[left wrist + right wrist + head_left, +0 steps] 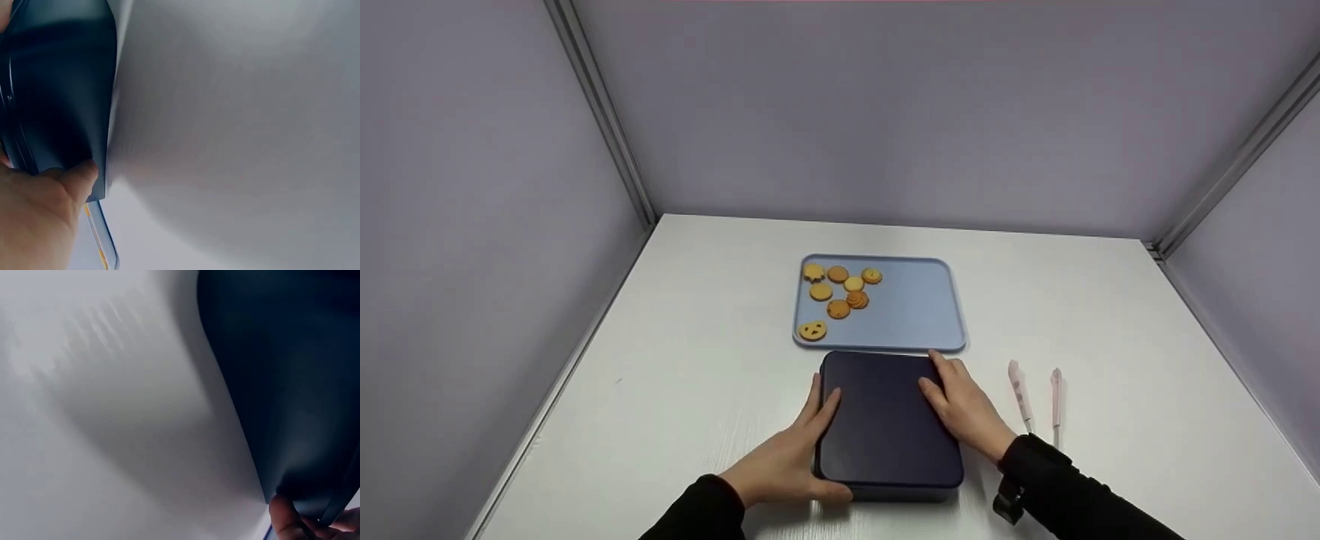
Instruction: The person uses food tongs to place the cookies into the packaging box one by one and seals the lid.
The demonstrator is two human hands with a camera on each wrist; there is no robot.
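Note:
A dark navy rectangular tin with a rounded-corner lid lies near the front of the white table. My left hand grips its left side, thumb at the front left corner and fingers along the edge. At the far right corner, my right hand holds the tin, its thumb on the lid's edge. The left wrist view shows a seam along the tin's side, with fingers around the end. In the right wrist view, fingertips touch the tin's end; what lies inside is hidden.
Just beyond the tin lies a light blue tray with several cookies on its left half. Two slim utensils with pinkish handles rest to the right, partly hidden by the right sleeve. Grey panels enclose the table's back and sides.

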